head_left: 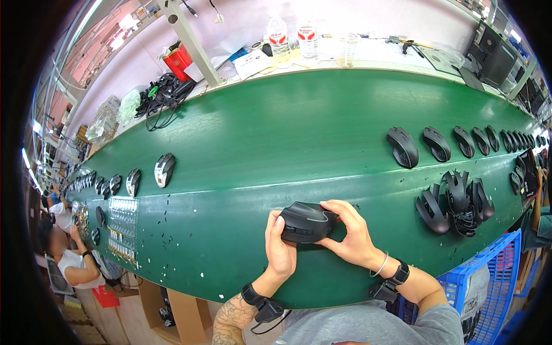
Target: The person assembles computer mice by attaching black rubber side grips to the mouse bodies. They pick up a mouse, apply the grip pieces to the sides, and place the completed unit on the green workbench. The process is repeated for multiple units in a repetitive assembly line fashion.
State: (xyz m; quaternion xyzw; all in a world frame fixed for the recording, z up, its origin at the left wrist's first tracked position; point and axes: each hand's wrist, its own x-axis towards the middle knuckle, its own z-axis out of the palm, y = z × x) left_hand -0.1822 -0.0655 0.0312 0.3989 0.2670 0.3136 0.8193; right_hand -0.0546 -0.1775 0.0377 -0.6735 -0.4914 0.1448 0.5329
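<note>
A black computer mouse is held between both hands above the green bench. My left hand grips its left end, fingers and thumb closed around the side. On the other end, my right hand pinches the mouse with the thumb below and the fingers on top. Straps with small black boxes sit on both wrists. To the right lies a pile of black mouse shell pieces. Behind it stands a row of black mice that runs off to the right.
At left, partly assembled mice line the bench beside a clear tray of small parts. A co-worker sits at far left; another person's arm shows at far right. Bottles and a cable bundle occupy the back shelf. A blue crate stands at lower right.
</note>
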